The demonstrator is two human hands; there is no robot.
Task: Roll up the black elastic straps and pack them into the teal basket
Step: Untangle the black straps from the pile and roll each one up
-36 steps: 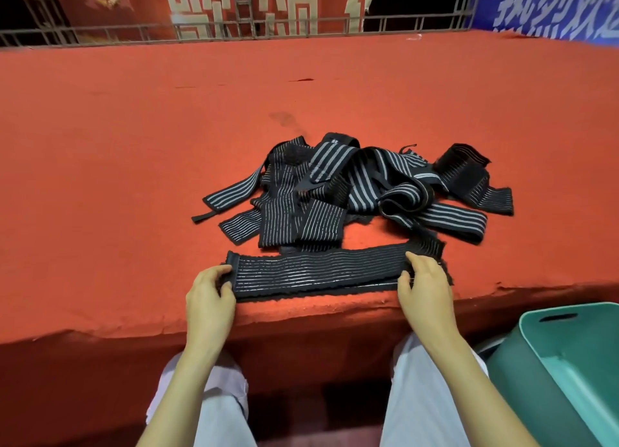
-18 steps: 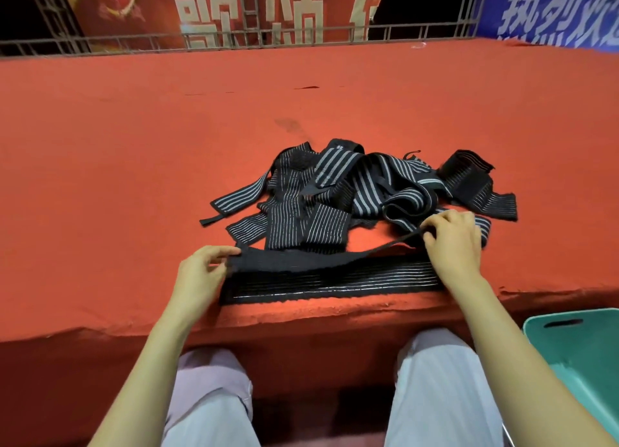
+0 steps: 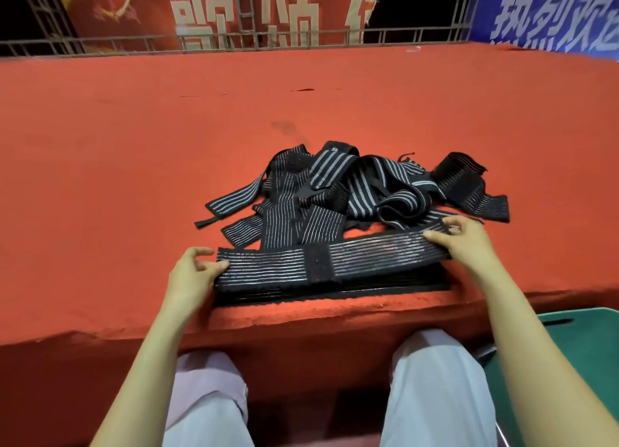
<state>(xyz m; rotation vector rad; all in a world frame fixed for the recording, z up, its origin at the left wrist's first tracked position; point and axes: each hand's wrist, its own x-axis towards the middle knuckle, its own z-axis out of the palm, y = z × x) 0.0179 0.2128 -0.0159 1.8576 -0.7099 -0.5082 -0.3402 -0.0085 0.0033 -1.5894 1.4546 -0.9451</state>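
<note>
Writing first: the red banner (image 3: 214, 11) at the back has big pale characters. They look like 歌颂, plus a third one cut off at a torn edge. The blue banner (image 3: 552, 14) on the right reads 热烈欢 before the frame chops it. Both hang behind a metal railing (image 3: 268, 39).

Down front, one black strap (image 3: 368, 255) with thin pale stripes lies folded over itself along the near edge of the red carpet (image 3: 134, 178). The left hand (image 3: 191, 276) pinches its left end, thumb on top and fingers curled. The right hand (image 3: 469, 242) grips the right end of the top layer, fingers bent around it.

Just behind sits the pile of straps (image 3: 335, 192), loose and tangled. The teal basket (image 3: 589, 353) is low on the right, beside the person's knee and below the carpet edge.
</note>
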